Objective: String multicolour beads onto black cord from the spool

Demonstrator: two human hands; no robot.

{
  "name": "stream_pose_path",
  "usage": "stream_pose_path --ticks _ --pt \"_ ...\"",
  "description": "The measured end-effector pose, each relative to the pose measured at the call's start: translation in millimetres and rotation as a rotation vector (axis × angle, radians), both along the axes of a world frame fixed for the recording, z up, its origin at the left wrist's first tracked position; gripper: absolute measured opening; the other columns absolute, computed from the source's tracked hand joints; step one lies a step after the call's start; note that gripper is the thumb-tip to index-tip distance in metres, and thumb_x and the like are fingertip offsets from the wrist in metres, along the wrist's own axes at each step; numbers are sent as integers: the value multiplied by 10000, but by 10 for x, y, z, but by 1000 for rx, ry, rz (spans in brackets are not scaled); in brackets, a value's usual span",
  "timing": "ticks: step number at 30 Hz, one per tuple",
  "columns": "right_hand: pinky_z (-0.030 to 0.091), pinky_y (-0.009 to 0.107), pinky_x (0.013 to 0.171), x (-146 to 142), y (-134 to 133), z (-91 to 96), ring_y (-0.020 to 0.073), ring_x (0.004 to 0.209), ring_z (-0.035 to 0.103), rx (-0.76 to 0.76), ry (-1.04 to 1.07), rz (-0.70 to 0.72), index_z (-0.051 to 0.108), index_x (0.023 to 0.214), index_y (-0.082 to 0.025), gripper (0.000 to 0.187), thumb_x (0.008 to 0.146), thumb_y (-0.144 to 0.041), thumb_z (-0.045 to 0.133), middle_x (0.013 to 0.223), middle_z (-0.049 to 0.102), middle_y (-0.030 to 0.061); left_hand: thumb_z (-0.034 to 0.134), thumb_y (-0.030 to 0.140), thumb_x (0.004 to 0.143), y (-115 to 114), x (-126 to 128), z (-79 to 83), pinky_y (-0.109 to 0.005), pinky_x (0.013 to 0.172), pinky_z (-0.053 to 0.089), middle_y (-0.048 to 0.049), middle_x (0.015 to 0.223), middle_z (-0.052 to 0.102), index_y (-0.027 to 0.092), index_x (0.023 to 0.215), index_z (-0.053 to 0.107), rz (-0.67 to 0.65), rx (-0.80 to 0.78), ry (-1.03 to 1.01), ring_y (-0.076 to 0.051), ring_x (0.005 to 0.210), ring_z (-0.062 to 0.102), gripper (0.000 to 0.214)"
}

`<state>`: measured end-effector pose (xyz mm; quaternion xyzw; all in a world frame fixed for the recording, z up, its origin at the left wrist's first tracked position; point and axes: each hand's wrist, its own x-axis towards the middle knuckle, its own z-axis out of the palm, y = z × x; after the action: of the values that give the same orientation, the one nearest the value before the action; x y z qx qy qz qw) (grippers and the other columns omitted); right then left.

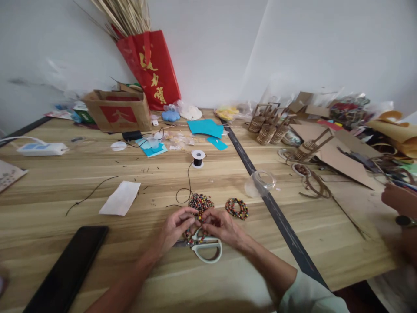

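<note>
My left hand [174, 228] and my right hand [224, 226] meet at the table's front middle, fingertips pinched close together. Between and below them hangs a string of small multicoloured beads [200, 240], a loop of which shows under the fingers. Just beyond the fingertips lies a pile of loose beads [200, 202]. White-handled scissors [208, 256] rest beneath the hands, their blades partly hidden by my left hand. To the right of the pile lies a coiled beaded bracelet [237, 208]. A spool of black cord [197, 159] stands behind, its loose end curling toward the beads.
A phone [68, 269], a white paper [120, 198] and a piece of dark cord [91, 194] lie to the left. Clear round lids [263, 179] sit right of centre. Small bamboo baskets [269, 126] and cardboard [339, 152] crowd the right; another person's arm [399, 200] is there.
</note>
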<state>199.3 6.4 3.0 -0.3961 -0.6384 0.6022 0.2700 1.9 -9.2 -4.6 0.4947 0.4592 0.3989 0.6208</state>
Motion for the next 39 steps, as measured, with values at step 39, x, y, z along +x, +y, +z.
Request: stream_pose_path --ticks 39 --pt "395 238 503 1055 82 -127 174 521 611 551 -791 -444 568 907 -199 181 881 -314 430 566 633 1 745 464 684 93 -92 -200 -299 674 547 -55 753 730 169 912 682 89 -18 -3 -199 711 672 378"
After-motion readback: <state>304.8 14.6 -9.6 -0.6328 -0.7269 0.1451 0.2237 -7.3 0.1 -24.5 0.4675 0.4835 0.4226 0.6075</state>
